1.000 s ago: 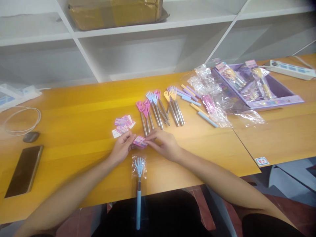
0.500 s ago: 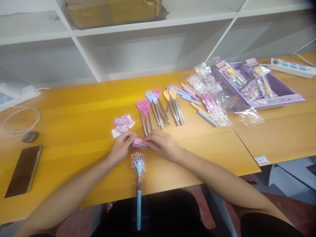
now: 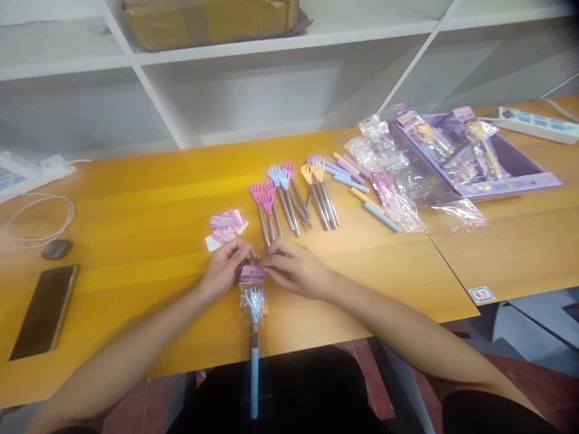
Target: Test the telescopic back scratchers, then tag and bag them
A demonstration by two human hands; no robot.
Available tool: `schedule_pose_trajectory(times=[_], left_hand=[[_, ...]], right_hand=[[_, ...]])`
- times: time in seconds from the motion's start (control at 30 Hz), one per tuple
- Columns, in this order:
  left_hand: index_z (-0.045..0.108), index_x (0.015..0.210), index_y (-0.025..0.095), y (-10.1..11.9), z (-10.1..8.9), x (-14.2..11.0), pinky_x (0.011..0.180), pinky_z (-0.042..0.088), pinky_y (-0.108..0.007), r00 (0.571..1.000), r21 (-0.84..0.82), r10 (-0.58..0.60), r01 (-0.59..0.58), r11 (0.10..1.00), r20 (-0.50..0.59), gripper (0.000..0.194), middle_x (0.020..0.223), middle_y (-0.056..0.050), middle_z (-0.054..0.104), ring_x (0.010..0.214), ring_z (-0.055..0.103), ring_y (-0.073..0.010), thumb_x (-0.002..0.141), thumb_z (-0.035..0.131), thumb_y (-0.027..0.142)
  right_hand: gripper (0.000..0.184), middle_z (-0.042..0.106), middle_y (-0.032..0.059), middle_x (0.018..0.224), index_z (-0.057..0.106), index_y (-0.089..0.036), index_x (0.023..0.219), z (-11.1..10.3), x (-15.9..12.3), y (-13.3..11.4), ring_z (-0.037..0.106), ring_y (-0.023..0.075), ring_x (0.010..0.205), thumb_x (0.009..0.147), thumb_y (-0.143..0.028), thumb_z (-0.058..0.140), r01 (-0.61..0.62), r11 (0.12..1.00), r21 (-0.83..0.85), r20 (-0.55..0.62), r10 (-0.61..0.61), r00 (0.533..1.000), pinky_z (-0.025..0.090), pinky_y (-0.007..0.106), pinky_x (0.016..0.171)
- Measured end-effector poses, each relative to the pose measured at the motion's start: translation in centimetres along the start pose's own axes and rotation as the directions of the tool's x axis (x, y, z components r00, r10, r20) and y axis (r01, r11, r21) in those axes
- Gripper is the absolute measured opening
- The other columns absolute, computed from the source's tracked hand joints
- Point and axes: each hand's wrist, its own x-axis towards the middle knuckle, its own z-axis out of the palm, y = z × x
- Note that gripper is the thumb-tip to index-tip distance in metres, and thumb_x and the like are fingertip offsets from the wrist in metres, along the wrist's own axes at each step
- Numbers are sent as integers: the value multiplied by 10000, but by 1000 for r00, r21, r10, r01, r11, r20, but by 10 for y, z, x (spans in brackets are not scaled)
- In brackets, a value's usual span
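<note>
A blue hand-shaped back scratcher point(image 3: 254, 337) lies in a clear bag, its handle hanging over the near edge of the yellow table point(image 3: 136, 199). A small pink header card point(image 3: 251, 274) sits on the top of that bag. My left hand point(image 3: 225, 267) and my right hand point(image 3: 292, 267) both pinch this card from either side, fingers closed on it. Just beyond my left hand lies a small pile of pink cards point(image 3: 225, 225). Several loose scratchers point(image 3: 294, 196) in pink, blue and yellow lie in rows behind my hands.
Empty clear bags point(image 3: 389, 175) and loose coloured handles point(image 3: 362, 190) lie right of the scratchers. A purple display box point(image 3: 479, 160) holds bagged scratchers at far right, with a power strip point(image 3: 536, 123) behind. A phone point(image 3: 45, 310), a small dark object point(image 3: 56, 248) and a white cable point(image 3: 36, 220) lie at left. White shelves stand behind.
The pink card has come down toward me in both hands, from just above the bagged scratcher onto the top of its bag. Nothing else has moved.
</note>
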Motion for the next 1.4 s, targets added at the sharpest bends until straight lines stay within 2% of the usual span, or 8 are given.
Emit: schedule_pose_trajectory(times=[0.2,0.53,0.67,0.83,0.9,1.0,1.13,1.4], left_hand=[[669,822,183,-3,-3,0,706,449,-254,1000,61,29,-28,998,-4,363,852,-13,620,766,549,-150,952,766,508],[674,822,192,-1,-2,0,753,454,-277,996,127,81,-83,988,23,359,859,-24,626,808,563,-175,986,723,508],[654,851,194,-4,-4,0,741,454,-273,994,145,95,-101,984,45,368,859,-12,598,785,544,-164,996,707,528],[636,910,191,-11,-10,-1,793,507,-298,979,99,127,-144,985,162,475,945,-49,626,882,601,-192,1035,571,644],[647,994,196,-10,-12,-2,820,534,-313,975,79,107,-124,989,196,500,1012,-68,657,932,635,-206,1028,547,685],[656,1186,213,-5,-11,-4,938,559,-345,964,185,-14,-36,982,267,378,1153,-87,726,1043,703,-223,992,721,531],[654,1301,205,3,-7,-6,1027,566,-399,898,268,-195,90,959,396,372,1263,-136,781,1185,756,-275,994,753,390],[686,1266,191,4,-8,-5,987,578,-349,921,259,-182,94,961,344,347,1249,-134,796,1138,771,-237,989,763,386]], right_hand=[[312,539,76,1073,699,-236,1352,3,-2,-2,579,190,897,1050,-272,628,-43,999,-3,97,43,994,569,333,757],[325,572,95,1071,672,-208,1382,1,1,-8,584,178,809,1090,-323,588,118,971,-208,90,-101,991,574,332,691],[418,643,122,1247,556,-225,1468,8,-1,-3,662,164,860,1069,-312,647,-71,997,24,58,70,996,617,328,753],[326,724,22,961,593,-227,1370,11,0,6,683,144,765,1052,-208,662,-195,916,351,-68,233,970,599,286,697],[217,725,27,959,669,-228,1259,7,2,6,680,143,772,1044,-207,677,-183,932,312,-142,236,961,591,297,716],[123,719,42,978,719,-224,1151,-2,5,3,673,148,789,1046,-193,663,-179,957,230,-238,234,943,580,309,728],[90,690,23,889,715,-217,1066,-11,6,2,646,152,762,1037,-160,650,-131,979,158,-279,172,945,551,308,702],[81,614,70,1016,693,-217,1103,-16,-1,8,606,180,866,1038,-217,645,4,999,-39,-68,-6,998,516,310,716]])
